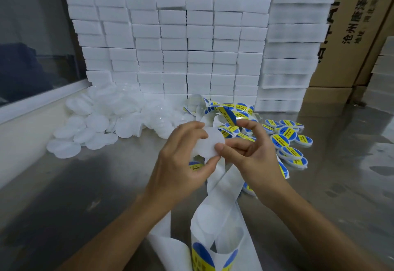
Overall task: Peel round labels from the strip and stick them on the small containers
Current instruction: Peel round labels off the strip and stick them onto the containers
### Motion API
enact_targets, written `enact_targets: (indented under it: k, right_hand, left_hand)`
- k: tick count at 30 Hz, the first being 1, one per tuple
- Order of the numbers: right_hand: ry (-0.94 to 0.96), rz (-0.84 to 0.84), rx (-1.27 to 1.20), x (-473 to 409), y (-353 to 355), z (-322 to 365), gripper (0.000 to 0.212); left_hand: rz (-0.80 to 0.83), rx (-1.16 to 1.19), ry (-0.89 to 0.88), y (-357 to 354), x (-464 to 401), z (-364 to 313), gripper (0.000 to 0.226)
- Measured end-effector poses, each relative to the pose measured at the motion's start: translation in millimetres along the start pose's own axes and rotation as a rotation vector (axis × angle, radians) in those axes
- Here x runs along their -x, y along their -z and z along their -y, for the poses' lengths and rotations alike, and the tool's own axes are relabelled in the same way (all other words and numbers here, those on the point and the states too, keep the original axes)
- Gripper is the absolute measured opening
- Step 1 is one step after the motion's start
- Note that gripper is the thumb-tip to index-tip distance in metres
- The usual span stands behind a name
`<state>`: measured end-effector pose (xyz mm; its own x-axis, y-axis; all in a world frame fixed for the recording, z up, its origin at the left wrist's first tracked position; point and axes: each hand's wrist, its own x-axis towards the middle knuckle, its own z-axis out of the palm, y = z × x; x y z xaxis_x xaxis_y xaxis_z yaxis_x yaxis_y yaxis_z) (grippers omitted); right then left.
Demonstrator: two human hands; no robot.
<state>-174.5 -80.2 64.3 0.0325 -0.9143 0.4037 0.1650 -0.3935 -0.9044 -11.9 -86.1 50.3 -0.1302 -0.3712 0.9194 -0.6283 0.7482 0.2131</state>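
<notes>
Left hand (181, 160) and right hand (253, 155) pinch one small round white plastic container (210, 143) by its edges; it looks light, slippery and easy to squash.

Dim, cool bluish cast overall. Light from above: pale patchy reflections on the metal desk (341, 175), strongest at right. Foam stacks (170, 47) are the brightest area, near washed out, edges soft. Left window (32, 47) dark. Wide-angle bowing: stacks and cardboard boxes (351, 25) lean toward the corners. Slight softness at both hands; strip (221, 217) at the bottom edge smeared.
</notes>
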Motion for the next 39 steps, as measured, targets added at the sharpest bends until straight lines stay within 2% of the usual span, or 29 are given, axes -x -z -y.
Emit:
enact_targets:
  k: [2,4,6,8,12,16,18,21,25,29,39]
  right_hand:
    - [0.014,-0.007,-0.001,-1,2,1,0.054]
    - [0.030,-0.019,0.001,-3,4,2,0.049]
    - [0.030,-0.023,0.016,-4,6,1,0.046]
    - [0.030,-0.013,0.036,-4,8,0,0.045]
    - [0.023,-0.034,0.069,-4,8,-2,0.039]
    - [0.055,-0.188,0.205,-7,10,-2,0.012]
    - [0.050,-0.225,0.182,-9,14,3,0.010]
    - [-0.082,-0.143,-0.016,-10,18,9,0.014]
    - [-0.168,0.018,0.043,-7,12,4,0.005]
    - [-0.150,0.005,0.095,-5,6,3,0.027]
    - [-0.143,-0.002,0.104,-6,9,-1,0.037]
  left_hand:
    - [-0.012,0.336,0.364,1,-2,-2,0.039]
    - [0.005,0.730,0.735,3,-7,-2,0.031]
    - [0.017,0.933,0.905,5,-7,3,0.024]
    - [0.026,1.048,0.977,7,-7,4,0.026]
    - [0.004,1.131,1.078,5,-7,3,0.031]
    - [-0.063,1.142,1.164,6,-7,6,0.029]
    - [-0.099,1.147,1.197,7,-7,7,0.027]
    - [-0.114,1.147,1.215,8,-7,8,0.025]
    - [-0.079,1.150,1.208,7,-8,6,0.030]
    - [-0.070,1.148,1.197,7,-8,4,0.029]
    - [-0.056,1.139,1.193,7,-9,4,0.027]
